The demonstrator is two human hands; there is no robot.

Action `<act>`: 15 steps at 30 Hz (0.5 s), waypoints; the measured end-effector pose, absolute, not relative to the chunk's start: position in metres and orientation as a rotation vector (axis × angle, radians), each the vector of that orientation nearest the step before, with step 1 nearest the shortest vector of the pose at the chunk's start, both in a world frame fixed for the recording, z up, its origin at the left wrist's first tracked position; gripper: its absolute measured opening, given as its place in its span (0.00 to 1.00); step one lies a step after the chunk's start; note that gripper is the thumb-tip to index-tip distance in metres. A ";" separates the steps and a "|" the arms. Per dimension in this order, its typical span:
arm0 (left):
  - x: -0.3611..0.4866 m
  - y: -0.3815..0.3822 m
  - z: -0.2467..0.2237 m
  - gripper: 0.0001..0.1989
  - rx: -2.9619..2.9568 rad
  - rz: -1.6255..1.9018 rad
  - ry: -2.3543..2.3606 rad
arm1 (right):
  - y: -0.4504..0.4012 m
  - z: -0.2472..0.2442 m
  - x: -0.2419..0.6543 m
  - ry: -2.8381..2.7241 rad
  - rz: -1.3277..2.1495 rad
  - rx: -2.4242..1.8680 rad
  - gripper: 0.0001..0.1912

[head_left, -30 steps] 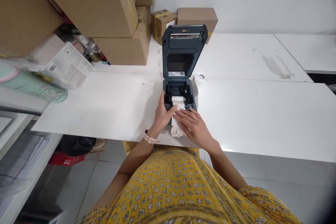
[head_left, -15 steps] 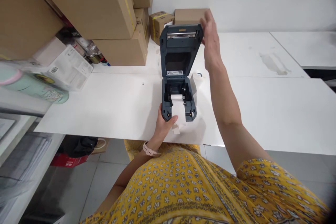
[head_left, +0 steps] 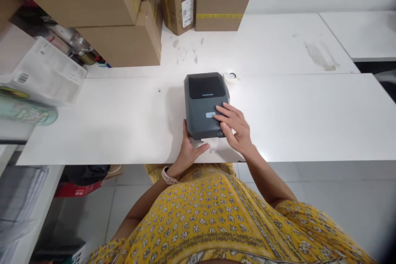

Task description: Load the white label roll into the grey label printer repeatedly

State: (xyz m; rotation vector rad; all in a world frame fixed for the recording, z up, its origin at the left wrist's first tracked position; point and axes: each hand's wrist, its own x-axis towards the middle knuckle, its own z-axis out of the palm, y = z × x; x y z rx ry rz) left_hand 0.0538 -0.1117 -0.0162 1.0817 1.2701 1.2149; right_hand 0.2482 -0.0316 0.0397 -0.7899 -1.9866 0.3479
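A dark grey label printer [head_left: 202, 109] stands on the white table with its lid down. A bit of white paper [head_left: 210, 142] sticks out at its front edge. My left hand [head_left: 189, 148] is at the printer's front left corner, thumb and fingers apart, with the thumb by the paper. On the right part of the lid rests my right hand [head_left: 235, 126], its fingers spread near the light button. Behind the printer's right side lies a white roll [head_left: 231, 77], partly hidden.
Stacked cardboard boxes [head_left: 123, 45] fill the back left. Two more boxes, one small [head_left: 177, 6] and one wider [head_left: 221, 4], stand at the back. A white package [head_left: 51, 72] and a green bottle [head_left: 34, 111] are at the far left.
The printer's lid has swung down and now covers the inside and the paper roll. My right hand has come down from the raised lid's edge onto its top. The view has shifted.
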 end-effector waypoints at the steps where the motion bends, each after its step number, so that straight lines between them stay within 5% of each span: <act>1: 0.054 -0.112 -0.017 0.63 1.087 1.204 1.263 | -0.035 0.029 0.246 -1.957 0.342 -0.813 0.21; 9: 0.038 -0.110 -0.020 0.58 1.122 1.180 1.256 | -0.036 -0.012 0.224 -1.728 0.247 -0.861 0.25; 13: 0.007 -0.122 -0.002 0.25 1.046 1.121 1.419 | -0.035 -0.016 0.226 -1.721 0.256 -0.879 0.24; 15: 0.000 -0.129 0.012 0.21 1.062 1.014 1.503 | -0.034 -0.018 0.226 -1.718 0.249 -0.910 0.23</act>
